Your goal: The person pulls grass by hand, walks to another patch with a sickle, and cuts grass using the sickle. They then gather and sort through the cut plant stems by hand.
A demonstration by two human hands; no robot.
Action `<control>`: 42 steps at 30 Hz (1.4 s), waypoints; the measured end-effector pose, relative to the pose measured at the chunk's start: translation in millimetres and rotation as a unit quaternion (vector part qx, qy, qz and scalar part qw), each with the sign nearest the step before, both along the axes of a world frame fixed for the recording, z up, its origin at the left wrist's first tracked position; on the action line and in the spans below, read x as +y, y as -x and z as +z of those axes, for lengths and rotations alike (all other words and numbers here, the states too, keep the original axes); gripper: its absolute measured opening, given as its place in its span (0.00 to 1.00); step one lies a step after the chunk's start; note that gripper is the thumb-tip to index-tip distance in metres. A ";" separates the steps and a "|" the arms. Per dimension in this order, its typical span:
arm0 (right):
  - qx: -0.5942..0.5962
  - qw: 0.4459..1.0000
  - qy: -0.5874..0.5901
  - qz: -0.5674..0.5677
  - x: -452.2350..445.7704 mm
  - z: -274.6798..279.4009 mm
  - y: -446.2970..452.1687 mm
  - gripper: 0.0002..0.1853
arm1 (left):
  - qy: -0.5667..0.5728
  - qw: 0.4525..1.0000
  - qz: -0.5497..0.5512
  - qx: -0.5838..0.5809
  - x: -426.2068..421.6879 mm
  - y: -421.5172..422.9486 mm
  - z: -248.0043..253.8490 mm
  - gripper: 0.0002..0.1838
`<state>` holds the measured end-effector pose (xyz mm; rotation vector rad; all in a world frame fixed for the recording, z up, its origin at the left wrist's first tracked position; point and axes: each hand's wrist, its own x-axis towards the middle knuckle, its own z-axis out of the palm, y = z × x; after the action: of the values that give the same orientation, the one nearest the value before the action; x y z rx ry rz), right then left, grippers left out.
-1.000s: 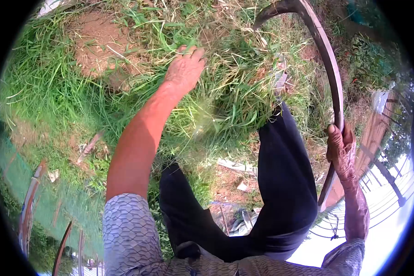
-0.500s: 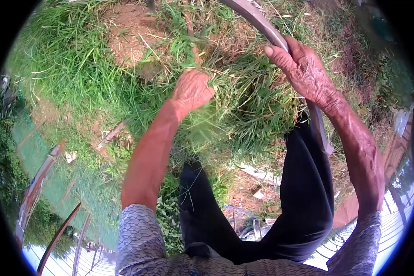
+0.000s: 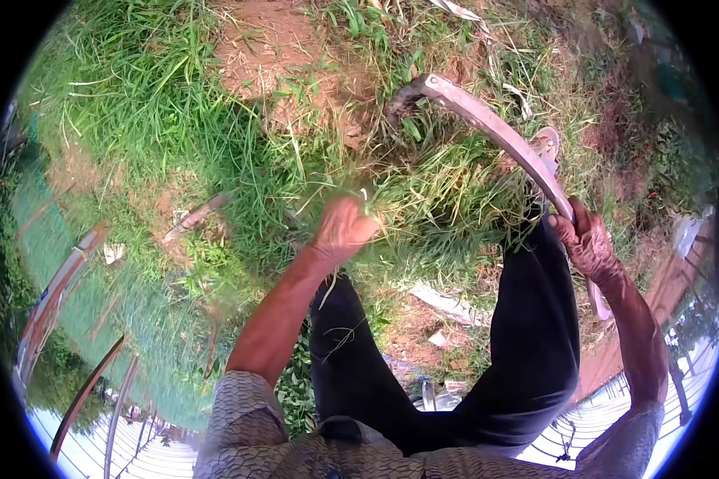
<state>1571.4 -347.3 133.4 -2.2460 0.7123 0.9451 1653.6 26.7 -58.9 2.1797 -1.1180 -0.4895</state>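
My right hand (image 3: 589, 239) is wrapped round the lower part of a long curved tool (image 3: 503, 136). The tool arcs up and left, and its dark tip rests in the grass near the middle top. Closed, my left hand (image 3: 345, 227) is at the left edge of a heap of cut grass (image 3: 455, 191); it is slightly blurred, and what its fingers hold is too small to make out. The heap lies in front of my knees, beneath the tool's curve.
Standing green grass (image 3: 152, 88) fills the upper left, beside bare reddish soil (image 3: 272, 48). A green net (image 3: 128, 311) and curved poles (image 3: 56, 295) are at the lower left. A pale strip (image 3: 447, 303) lies between my legs. A foot (image 3: 548, 144) shows beyond my right knee.
My right hand and the curved tool have swung down and to the right since half a second ago, after coming in over the heap. My left hand has drawn back toward my knees.
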 end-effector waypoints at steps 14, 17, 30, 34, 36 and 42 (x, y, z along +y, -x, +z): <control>-0.058 0.937 0.133 -0.318 -57.2 28.1 42.7 0.21 | -0.220 0.778 0.386 0.445 -7.1 4.3 36.0 0.32; -0.103 0.896 0.135 -0.411 -23.0 44.7 56.8 0.13 | -0.333 0.882 0.143 0.302 -68.2 28.3 22.3 0.62; -0.006 0.899 0.153 -0.410 8.6 52.0 115.8 0.24 | -0.204 0.884 0.278 0.315 -139.9 23.4 -16.9 0.21; 0.013 0.928 0.303 -0.216 -31.0 21.3 129.2 0.26 | 0.072 0.794 0.387 0.464 -95.7 -34.0 22.7 0.13; 0.075 0.931 0.309 -0.178 -44.6 10.0 122.9 0.26 | -0.015 0.809 0.421 0.410 -74.7 -76.2 32.2 0.17; -0.029 0.986 -0.086 -0.137 52.7 34.9 48.4 0.39 | 0.001 0.742 0.450 0.497 -14.1 -166.2 82.5 0.21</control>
<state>1523.0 -294.6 168.2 -1.9567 0.8539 0.7725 1819.8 12.6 23.6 1.7004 0.5114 -0.9709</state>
